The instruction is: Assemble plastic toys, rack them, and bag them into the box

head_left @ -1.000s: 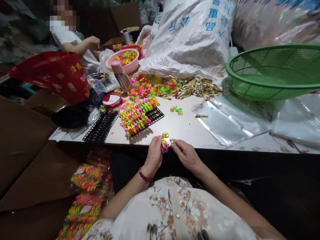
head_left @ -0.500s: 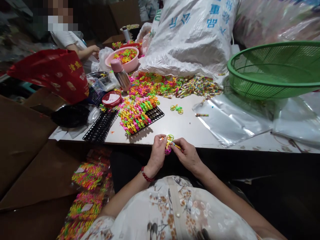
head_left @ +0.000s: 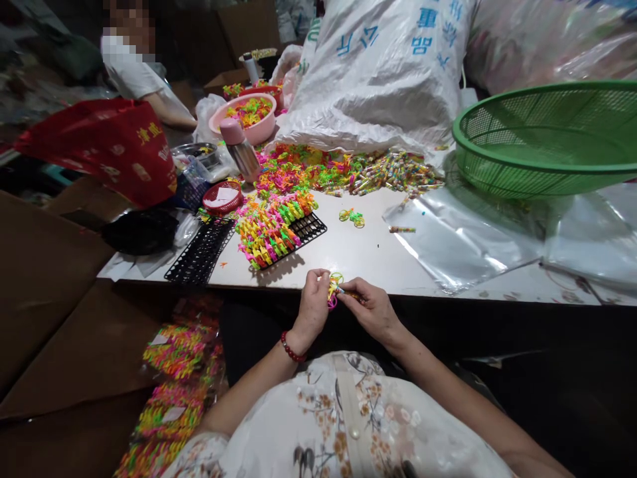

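Just over the table's front edge, my left hand (head_left: 312,307) pinches a small plastic toy (head_left: 332,302) with a yellow-green ring and a magenta ring. My right hand (head_left: 372,307) grips a thin, multicoloured tube (head_left: 354,296), its tip against the toy's middle. Whether the tip is inside the toy I cannot tell. Beyond my left hand, a black rack (head_left: 314,227) bears rows of bright plastic pieces (head_left: 269,236). Two ringed toy pieces (head_left: 352,218) and one loose tube (head_left: 402,230) lie farther back on the white table (head_left: 358,255).
Behind are heaped plastic parts (head_left: 298,169), a pile of tubes (head_left: 395,172) and a white sack (head_left: 378,86). A green basket (head_left: 542,176) and clear plastic bags (head_left: 468,239) occupy the right. Left are a flask (head_left: 243,156), a red bag (head_left: 114,146) and a co-worker (head_left: 144,86).
My hands have shifted only slightly, and the toy has turned a little between them. The co-worker's forearm has lowered, and that hand is now hidden behind the clear bag.
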The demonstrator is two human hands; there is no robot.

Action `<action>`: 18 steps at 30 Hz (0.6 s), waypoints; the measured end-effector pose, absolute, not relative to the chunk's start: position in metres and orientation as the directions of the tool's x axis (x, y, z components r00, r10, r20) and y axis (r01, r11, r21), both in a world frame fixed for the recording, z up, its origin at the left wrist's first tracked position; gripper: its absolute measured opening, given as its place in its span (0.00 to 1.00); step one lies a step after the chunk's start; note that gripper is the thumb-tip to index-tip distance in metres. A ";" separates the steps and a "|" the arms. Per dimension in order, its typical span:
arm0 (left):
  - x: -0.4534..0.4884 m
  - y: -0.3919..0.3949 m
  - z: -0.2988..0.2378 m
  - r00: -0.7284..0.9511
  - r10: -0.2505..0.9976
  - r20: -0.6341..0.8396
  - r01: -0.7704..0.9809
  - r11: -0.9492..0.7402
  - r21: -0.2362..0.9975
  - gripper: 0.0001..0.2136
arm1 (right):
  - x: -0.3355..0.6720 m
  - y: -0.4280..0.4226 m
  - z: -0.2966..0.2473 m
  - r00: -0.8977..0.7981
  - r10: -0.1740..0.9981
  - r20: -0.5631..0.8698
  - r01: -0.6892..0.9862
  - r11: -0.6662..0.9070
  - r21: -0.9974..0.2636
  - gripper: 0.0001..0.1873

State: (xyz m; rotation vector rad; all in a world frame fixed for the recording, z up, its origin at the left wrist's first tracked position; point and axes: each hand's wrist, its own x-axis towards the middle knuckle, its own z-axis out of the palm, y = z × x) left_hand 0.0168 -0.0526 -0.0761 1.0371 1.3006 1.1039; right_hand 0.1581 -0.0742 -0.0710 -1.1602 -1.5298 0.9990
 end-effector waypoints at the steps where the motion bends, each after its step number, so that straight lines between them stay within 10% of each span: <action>1: 0.017 -0.053 -0.076 -0.038 0.986 -0.164 -0.014 0.164 0.986 0.13 | 0.158 -0.075 -0.070 -0.114 0.972 0.205 0.223 0.226 -0.948 0.06; 10: 0.026 -0.039 -0.073 0.107 0.953 -0.285 -0.061 0.292 0.954 0.17 | 0.166 -0.072 -0.059 -0.202 0.950 0.237 0.421 0.303 -0.855 0.07; 18: 0.035 0.016 -0.075 0.065 0.997 -0.034 0.360 0.009 0.933 0.14 | 0.223 -0.015 -0.069 -0.012 0.920 0.391 0.712 0.283 -0.643 0.16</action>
